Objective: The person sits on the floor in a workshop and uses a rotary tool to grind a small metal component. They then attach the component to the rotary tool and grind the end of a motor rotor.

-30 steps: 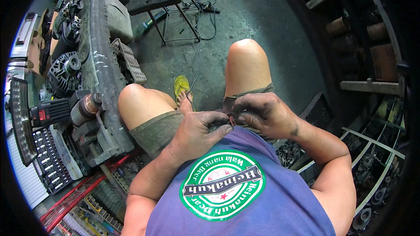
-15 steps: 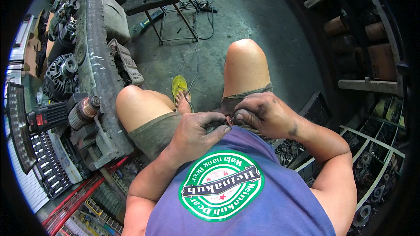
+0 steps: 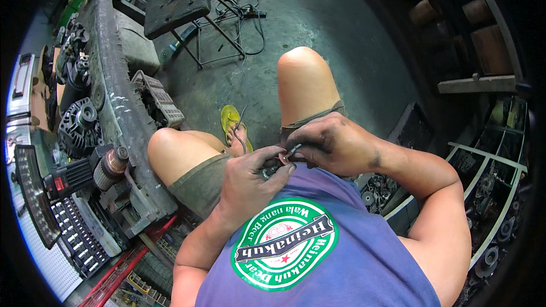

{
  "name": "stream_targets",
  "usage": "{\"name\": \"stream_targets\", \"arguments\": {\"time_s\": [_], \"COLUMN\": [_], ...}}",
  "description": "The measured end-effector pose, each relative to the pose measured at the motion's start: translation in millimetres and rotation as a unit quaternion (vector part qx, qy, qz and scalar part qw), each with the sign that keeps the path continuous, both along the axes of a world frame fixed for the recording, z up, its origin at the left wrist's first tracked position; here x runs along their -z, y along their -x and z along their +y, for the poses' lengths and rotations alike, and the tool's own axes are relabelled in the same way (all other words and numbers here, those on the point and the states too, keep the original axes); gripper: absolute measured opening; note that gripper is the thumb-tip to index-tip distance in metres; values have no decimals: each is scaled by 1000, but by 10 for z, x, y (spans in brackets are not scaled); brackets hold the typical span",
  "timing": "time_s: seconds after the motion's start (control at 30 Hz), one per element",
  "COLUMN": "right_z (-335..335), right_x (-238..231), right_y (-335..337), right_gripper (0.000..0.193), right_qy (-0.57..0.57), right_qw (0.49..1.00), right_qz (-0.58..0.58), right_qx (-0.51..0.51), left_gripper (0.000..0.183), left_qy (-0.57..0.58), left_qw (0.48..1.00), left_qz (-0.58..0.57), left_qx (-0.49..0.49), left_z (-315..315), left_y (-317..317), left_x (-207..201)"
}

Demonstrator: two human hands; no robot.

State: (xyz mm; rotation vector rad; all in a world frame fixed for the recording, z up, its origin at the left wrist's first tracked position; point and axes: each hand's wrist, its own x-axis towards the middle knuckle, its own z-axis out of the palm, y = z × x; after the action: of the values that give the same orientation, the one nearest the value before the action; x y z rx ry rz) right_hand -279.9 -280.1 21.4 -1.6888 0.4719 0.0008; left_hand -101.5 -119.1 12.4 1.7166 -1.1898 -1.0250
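A small red-brown part [image 3: 284, 160] is held in the middle of the frame, just above the purple shirt [image 3: 364, 233]. It is pinched between the thumb and fingers of the left hand [image 3: 247, 181]. By the right hand [image 3: 334, 143], a thin pale piece [image 3: 293, 150] is gripped at the fingertips, with its end at the red-brown part.

The small part could be dropped if the pinch were made too loose, as only fingertips seem to be used and the skin looks dark and greasy. It could then be lost in the folds of the green-brown shorts [image 3: 200, 181], or on the dark floor [image 3: 347, 34], where it would be hard to spot. The part might also be bent or chipped if the thin piece were pushed too hard or slanted the wrong way. A foot could be caught in the black cord [image 3: 245, 88], which is seen right beside the yellow slipper [image 3: 229, 115].

Much of the red-brown part is covered by fingers, so its full shape cannot be told. Whether the two pieces are joined or only touching cannot be told. A shiny bit [image 3: 265, 174] by the left thumb is too small to be named. The forearms are fully seen, but the right side of the frame is lost in shadow.
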Motion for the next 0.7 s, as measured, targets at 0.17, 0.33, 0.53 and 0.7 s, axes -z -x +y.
{"name": "stream_targets", "arguments": {"time_s": [0.17,0.33,0.53,0.7], "right_z": [-23,18,18,9], "right_x": [52,35,-5,63], "right_y": [-11,6,52,27], "right_gripper": [19,18,19,19], "right_qy": [100,12,23,101], "right_qw": [994,999,1000,992], "right_qz": [-44,-42,-10,-71], "right_qx": [-27,21,11,14], "left_gripper": [29,33,35,32], "left_qy": [22,7,-13,-8], "left_qw": [999,1000,998,999], "left_qz": [-25,-18,62,12], "left_qx": [9,15,22,48], "left_z": [15,38,-7,-7], "left_y": [19,15,-66,-96], "left_x": [32,58,128,134]}}
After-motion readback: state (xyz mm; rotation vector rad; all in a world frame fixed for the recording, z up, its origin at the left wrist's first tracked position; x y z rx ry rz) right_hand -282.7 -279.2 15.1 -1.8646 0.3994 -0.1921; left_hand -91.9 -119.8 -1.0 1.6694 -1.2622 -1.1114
